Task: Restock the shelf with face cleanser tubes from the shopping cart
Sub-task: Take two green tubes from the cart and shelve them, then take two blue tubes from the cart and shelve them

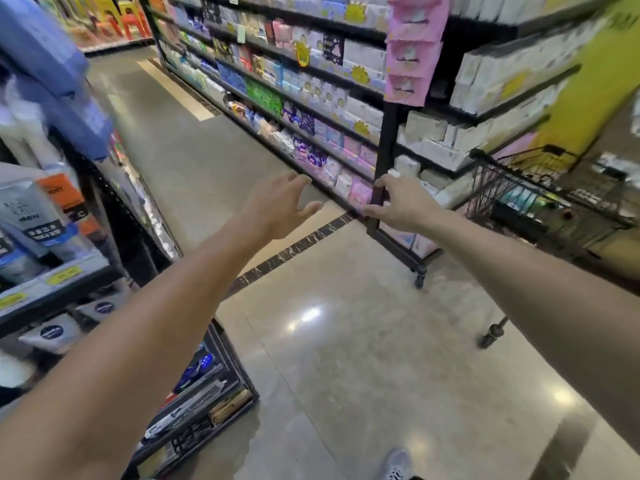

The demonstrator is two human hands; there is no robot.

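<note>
A grey shoe [398, 465] stands on the glossy floor [346, 358] at the bottom edge. Both bare arms reach forward over the aisle. The left hand [280, 206] hangs in the air, fingers spread and released, grasping nothing. The right hand [398, 202] also holds nothing, its fingers loosely extended. At left, the shelf [55, 282] carries face cleanser tubes [31, 220]. Farther right, the shopping cart [540, 199] stands beside a shelving unit [384, 140].

Bright overhead store lighting throws white glare patches on the polished floor [311, 315] below me, while motion blur smears the shelves [311, 109] and wide-angle distortion bends the edges.
</note>
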